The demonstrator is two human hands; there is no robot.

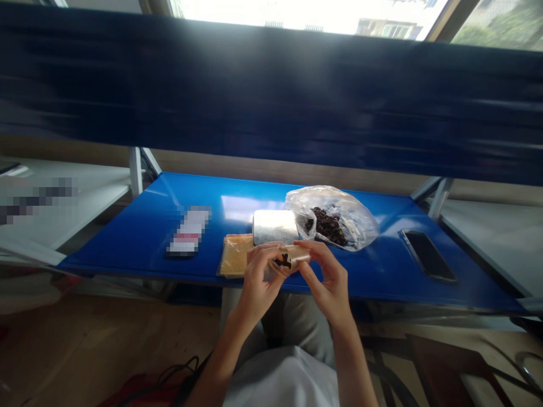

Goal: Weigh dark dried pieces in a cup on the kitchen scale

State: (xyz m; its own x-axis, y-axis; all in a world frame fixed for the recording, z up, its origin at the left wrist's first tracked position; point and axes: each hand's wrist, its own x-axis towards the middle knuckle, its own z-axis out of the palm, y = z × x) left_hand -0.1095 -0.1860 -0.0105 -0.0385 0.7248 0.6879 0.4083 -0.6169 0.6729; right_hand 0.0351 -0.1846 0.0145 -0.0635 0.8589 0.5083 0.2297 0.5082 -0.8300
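Note:
Between both hands is a small pale cylinder (300,258), lying on its side, with dark pieces visible at its left end. The fingers of my left hand (263,270) are curled around that left end. At the other end, my right hand (328,278) pinches it between thumb and fingers. Just beyond the hands, a shiny silver tin (275,227) rests on the blue surface. A tan packet in clear wrapping (236,257) lies left of my left hand. Behind my right hand spreads a clear plastic bag (360,223) holding dark, dried-looking pieces (326,226).
The blue table-like surface (127,237) carries a blurred-out flat object (189,230) on the left and a phone (427,255) on the right. A dark blue panel (271,90) runs across behind it. White surfaces (93,189) flank it, and a brown seat (449,367) stands lower right.

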